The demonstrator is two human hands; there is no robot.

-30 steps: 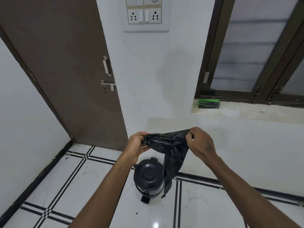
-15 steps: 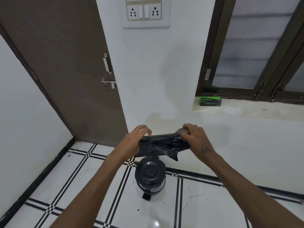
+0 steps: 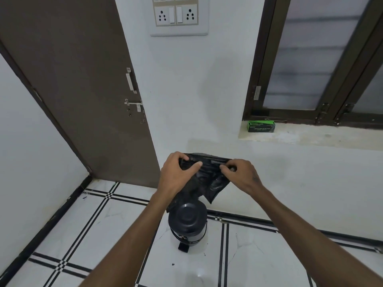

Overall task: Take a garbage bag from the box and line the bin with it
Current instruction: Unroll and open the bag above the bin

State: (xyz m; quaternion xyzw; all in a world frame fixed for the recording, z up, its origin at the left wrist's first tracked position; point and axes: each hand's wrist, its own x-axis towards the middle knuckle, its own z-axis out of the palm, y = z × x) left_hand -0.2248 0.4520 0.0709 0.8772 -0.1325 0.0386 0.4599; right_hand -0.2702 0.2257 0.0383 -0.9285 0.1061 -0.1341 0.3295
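A crumpled black garbage bag [image 3: 209, 179] hangs in the air between my two hands, above the bin. My left hand [image 3: 178, 172] grips its left end with thumb and fingers curled round the plastic. My right hand [image 3: 241, 175] pinches its right end. Directly below, on the tiled floor, stands a small black pedal bin [image 3: 187, 223] with its lid down and its pedal facing me. The green garbage bag box [image 3: 261, 126] lies on the window sill at the right, well away from both hands.
A brown door [image 3: 78, 83] with a handle and latch fills the left. A white wall with a switch panel [image 3: 178, 16] is ahead. A dark-framed window [image 3: 323, 59] sits above the stone sill [image 3: 310, 137]. The floor is white tile with black lines.
My hands have come closer together and bunched the bag up; its long hanging tail is now gathered into a shorter fold above the bin.
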